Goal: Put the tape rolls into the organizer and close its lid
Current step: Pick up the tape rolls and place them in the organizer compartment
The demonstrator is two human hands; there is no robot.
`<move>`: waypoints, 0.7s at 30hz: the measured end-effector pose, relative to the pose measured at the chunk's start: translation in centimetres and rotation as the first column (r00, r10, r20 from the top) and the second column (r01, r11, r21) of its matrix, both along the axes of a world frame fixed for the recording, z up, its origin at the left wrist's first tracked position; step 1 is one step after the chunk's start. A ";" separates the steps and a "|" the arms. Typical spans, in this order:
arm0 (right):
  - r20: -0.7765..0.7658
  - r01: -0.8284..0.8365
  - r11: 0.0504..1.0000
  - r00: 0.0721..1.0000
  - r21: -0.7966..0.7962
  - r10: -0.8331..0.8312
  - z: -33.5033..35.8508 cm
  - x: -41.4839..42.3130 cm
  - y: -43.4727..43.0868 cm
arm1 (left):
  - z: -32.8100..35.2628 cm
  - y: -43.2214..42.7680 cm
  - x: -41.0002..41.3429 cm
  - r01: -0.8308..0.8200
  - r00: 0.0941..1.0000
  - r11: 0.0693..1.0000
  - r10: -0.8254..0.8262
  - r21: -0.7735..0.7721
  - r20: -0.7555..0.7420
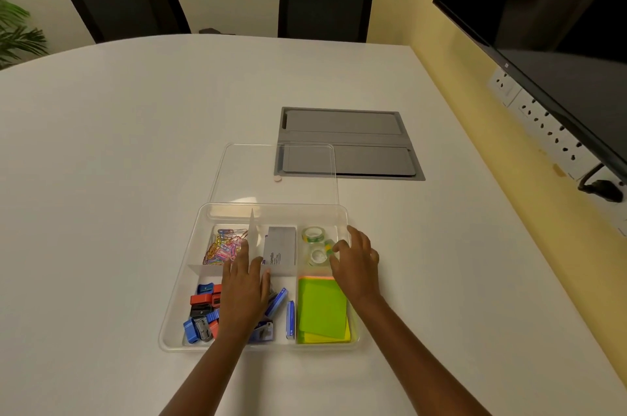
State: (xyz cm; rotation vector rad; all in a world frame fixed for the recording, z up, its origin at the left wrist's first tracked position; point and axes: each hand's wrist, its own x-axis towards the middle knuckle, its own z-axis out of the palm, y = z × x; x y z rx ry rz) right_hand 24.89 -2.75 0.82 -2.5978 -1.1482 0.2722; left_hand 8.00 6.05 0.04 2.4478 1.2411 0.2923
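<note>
A clear plastic organizer (pixel 176 300) with several compartments sits on the white table in front of me. Its clear lid (pixel 274 174) lies flat on the table just behind it. Two tape rolls rest in the back right compartment: one with green print (pixel 312 234) and a clear one (pixel 317 256) in front of it. A third greenish roll (pixel 329 247) shows partly under my right fingertips. My right hand (pixel 356 263) hovers over that compartment with fingers spread. My left hand (pixel 246 283) lies flat over the organizer's middle, fingers apart, holding nothing.
Other compartments hold coloured paper clips (pixel 224 246), a grey card box (pixel 280 246), sharpeners and staple boxes (pixel 202 310), and green sticky notes (pixel 322 310). A grey cable hatch (pixel 353 144) is set in the table behind the lid. A monitor (pixel 549 8) hangs at right; chairs stand beyond.
</note>
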 end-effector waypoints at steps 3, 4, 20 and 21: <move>-0.003 -0.011 0.999 1.000 0.035 0.011 0.1 -0.1 -0.6 | 0.1 0.0 0.0 0.005 1.000 1.000 -0.005 -0.006 -0.003; 0.004 -0.018 0.998 1.000 0.052 0.018 0.1 -0.1 -0.9 | 0.1 0.1 0.0 0.007 1.000 1.000 -0.007 -0.015 -0.011; 0.115 -0.345 0.818 0.890 -0.460 0.440 2.6 1.3 4.3 | -0.8 0.6 0.0 -0.009 0.999 0.998 0.007 -0.067 -0.032; 0.117 -0.331 0.807 0.892 -0.489 0.437 2.5 1.3 4.6 | -0.9 0.6 0.0 -0.009 1.000 0.997 0.007 -0.071 -0.027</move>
